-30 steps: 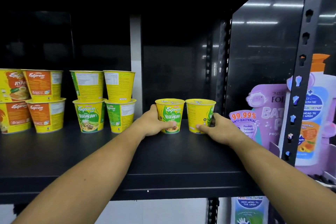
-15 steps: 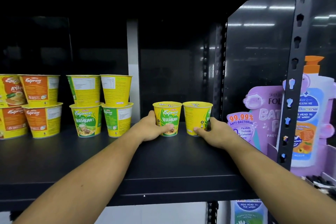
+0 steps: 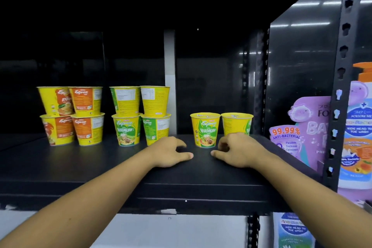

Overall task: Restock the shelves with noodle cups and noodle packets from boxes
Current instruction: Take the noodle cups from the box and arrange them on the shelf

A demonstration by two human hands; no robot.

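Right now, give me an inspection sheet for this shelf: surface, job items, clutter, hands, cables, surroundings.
Surface: black shelf, bare at the front.
Job's things: Vegetarian noodle cup and second cup upright side by side; orange-label stacks and green-label stacks, two high, to their left.
Clutter: nothing seen.
Hands: left hand and right hand loosely curled, holding nothing.
Cables: nothing seen.
Surroundings: purple refill pouch and pump bottle beyond the shelf upright.

I see a black metal shelf (image 3: 80,167) with a dark back panel (image 3: 211,86) split by a white vertical strip (image 3: 169,66). At its right edge a glossy side panel (image 3: 302,70) mirrors ceiling strip lights (image 3: 306,24), beside a perforated upright (image 3: 345,62). A pale panel (image 3: 181,231) shows below its front edge.
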